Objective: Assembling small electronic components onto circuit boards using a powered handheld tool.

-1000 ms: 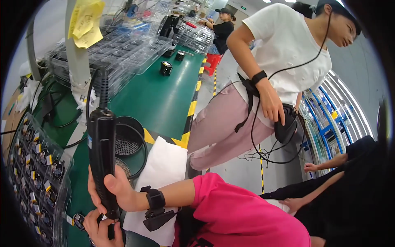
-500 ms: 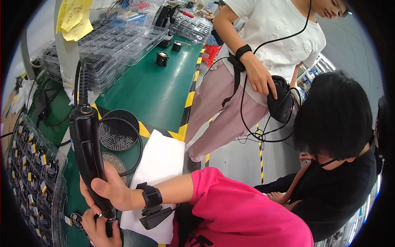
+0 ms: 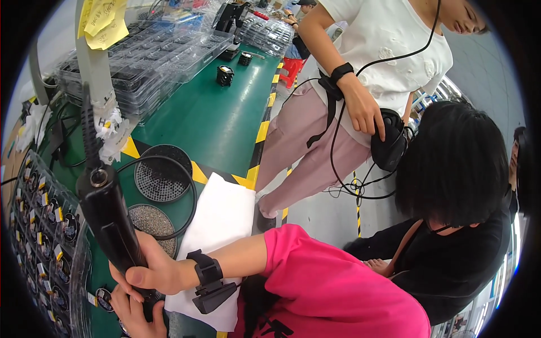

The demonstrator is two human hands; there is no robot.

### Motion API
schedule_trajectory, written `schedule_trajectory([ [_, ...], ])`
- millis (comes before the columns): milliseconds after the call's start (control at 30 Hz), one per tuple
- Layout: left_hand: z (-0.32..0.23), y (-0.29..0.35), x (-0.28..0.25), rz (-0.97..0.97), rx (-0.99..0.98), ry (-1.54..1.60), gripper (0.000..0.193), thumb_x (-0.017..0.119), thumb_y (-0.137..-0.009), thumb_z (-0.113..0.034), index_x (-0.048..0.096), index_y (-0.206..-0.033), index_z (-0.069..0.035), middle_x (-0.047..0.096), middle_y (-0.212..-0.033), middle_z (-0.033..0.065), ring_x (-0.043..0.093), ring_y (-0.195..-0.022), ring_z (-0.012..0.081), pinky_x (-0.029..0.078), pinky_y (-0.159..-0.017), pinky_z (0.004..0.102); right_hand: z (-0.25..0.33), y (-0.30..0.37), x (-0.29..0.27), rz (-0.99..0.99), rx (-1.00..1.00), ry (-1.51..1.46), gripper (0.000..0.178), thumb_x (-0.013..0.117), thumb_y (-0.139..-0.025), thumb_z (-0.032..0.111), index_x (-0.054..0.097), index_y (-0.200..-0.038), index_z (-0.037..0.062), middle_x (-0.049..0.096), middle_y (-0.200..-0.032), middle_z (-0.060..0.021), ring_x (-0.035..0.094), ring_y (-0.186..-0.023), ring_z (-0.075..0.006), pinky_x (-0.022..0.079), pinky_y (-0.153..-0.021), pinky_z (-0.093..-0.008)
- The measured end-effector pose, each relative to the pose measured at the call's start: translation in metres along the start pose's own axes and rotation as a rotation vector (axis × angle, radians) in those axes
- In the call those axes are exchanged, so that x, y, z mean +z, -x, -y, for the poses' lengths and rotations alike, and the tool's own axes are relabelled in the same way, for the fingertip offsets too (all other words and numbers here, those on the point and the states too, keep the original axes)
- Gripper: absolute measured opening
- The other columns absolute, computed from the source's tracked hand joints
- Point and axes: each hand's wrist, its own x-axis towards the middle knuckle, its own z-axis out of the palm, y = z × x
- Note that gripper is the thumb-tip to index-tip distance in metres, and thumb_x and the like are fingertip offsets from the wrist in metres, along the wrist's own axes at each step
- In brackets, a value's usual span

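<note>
The right hand [image 3: 155,267], at the lower left of the frame, is closed around the black handheld driver [image 3: 110,217], its thumb lying across the near side of the barrel. The driver slants from the left middle of the frame down toward the bottom edge, its ribbed cord sleeve [image 3: 90,129] rising from the upper end. Its lower end meets the left hand [image 3: 135,315], whose fingers and thumb bend about it; whether they pinch a part there is hidden, so I cannot tell. The driver looks rigid and fairly weighty, with a smooth casing that might slip in a damp palm; the lower half of the barrel seems the best hold, clear of the cord, which may tug on the top. The small round part [image 3: 104,299] just left of the left hand looks light and delicate, better taken by its rim. To the right of the driver lie a black perforated dish [image 3: 163,177], a dish of small metal pieces [image 3: 151,222] and a white cloth [image 3: 220,217]; a clear tray [image 3: 84,253] of similar parts fills the left edge.
</note>
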Motion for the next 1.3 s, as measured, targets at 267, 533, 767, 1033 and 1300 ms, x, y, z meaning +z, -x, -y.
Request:
schedule_trajectory([
  [267,-0.015,-0.015,-0.016,0.002,0.218,-0.085,0.055,0.078,-0.071,-0.003,0.053,-0.12,0.0,0.052,-0.124,0.0239,0.05,-0.108,0.044,0.039,-0.092,0.0496,-0.004,-0.002,-0.002,-0.006,0.05,0.025,0.069,0.07,-0.084,0.05,0.035,-0.121,0.004,0.053,-0.073,-0.0042,0.051,-0.05,-0.0084,0.04,-0.045,-0.0205],
  [533,-0.025,-0.021,-0.02,-0.006,0.226,-0.082,0.051,0.079,-0.07,-0.002,0.056,-0.116,-0.002,0.051,-0.125,0.023,0.049,-0.11,0.0427,0.039,-0.092,0.0497,0.014,-0.007,0.001,-0.064,0.082,-0.026,0.064,0.067,-0.085,0.055,0.038,-0.114,0.0048,0.054,-0.07,-0.0062,0.051,-0.045,-0.0105,0.041,-0.042,-0.022],
  [767,-0.033,-0.027,-0.023,-0.015,0.186,-0.063,0.034,0.079,-0.07,-0.003,0.063,-0.1,-0.003,0.053,-0.124,0.0198,0.05,-0.111,0.04,0.038,-0.092,0.049,0.022,-0.016,-0.002,-0.167,0.076,-0.029,0.062,0.061,-0.086,0.062,0.039,-0.101,0.006,0.055,-0.067,-0.0095,0.05,-0.043,-0.0125,0.043,-0.042,-0.0234],
  [1033,-0.027,-0.021,-0.018,0.042,0.112,-0.148,0.026,0.073,-0.062,0.0,0.059,-0.084,-0.002,0.046,-0.13,0.0203,0.042,-0.119,0.0404,0.031,-0.1,0.0483,0.02,-0.019,-0.009,-0.082,0.03,-0.082,0.051,0.058,-0.093,0.05,0.035,-0.107,0.0073,0.054,-0.07,-0.0088,0.05,-0.043,-0.0135,0.044,-0.04,-0.0247],
  [1300,-0.033,-0.033,-0.026,0.011,0.173,-0.046,0.017,0.076,-0.074,-0.004,0.066,-0.088,-0.005,0.057,-0.12,0.0145,0.052,-0.111,0.0368,0.037,-0.094,0.0469,0.02,-0.02,-0.011,-0.061,-0.01,-0.051,0.055,0.058,-0.091,0.055,0.037,-0.106,0.0072,0.054,-0.07,-0.0089,0.051,-0.043,-0.0134,0.044,-0.04,-0.0242],
])
